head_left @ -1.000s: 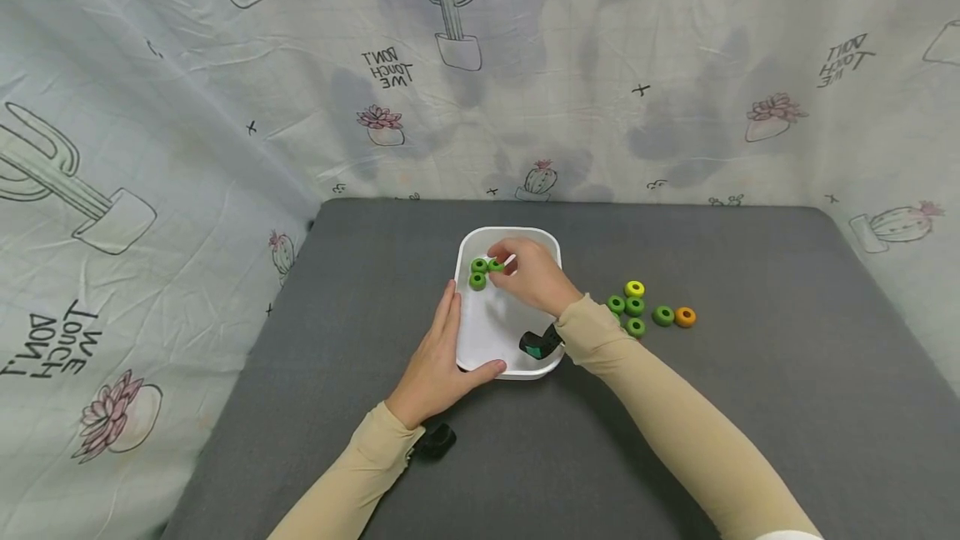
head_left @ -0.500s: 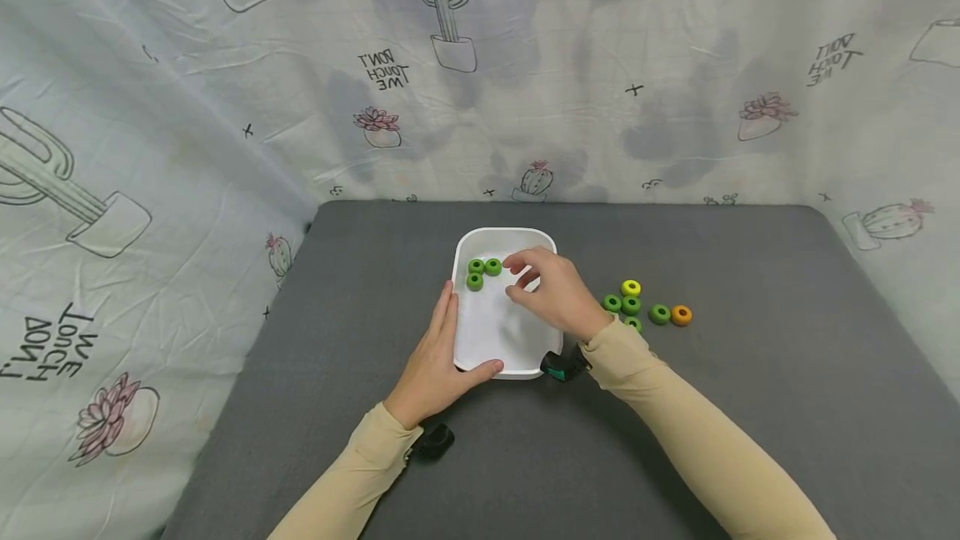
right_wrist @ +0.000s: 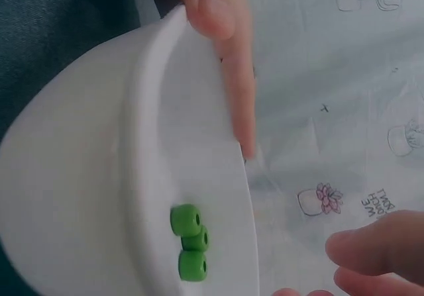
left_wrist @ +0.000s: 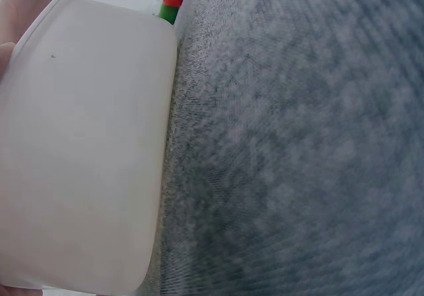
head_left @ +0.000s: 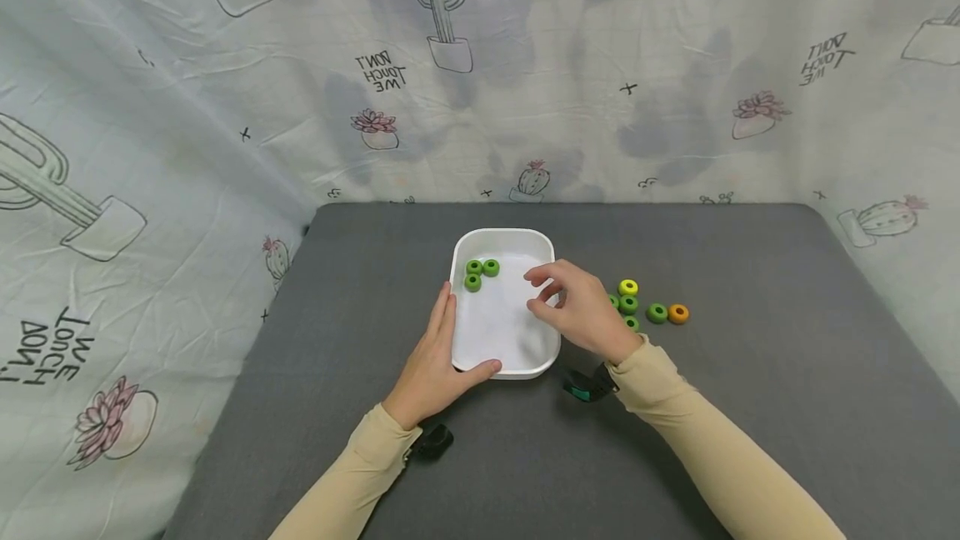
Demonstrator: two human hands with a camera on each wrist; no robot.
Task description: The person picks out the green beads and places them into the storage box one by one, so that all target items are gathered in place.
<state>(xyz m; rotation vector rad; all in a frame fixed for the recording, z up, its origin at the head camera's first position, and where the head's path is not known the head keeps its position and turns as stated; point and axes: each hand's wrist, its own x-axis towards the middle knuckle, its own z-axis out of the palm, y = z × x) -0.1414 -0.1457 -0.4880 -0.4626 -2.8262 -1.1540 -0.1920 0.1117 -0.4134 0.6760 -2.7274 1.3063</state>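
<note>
I can read "DON'T TOUCH ME", printed in reverse, on the patterned cloth [head_left: 525, 107]: upper middle, upper right and lower left of the head view.

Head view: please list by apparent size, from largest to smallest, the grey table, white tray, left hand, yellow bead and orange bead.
1. Grey table
2. White tray
3. Left hand
4. Yellow bead and orange bead: they look too alike to rank.
</note>
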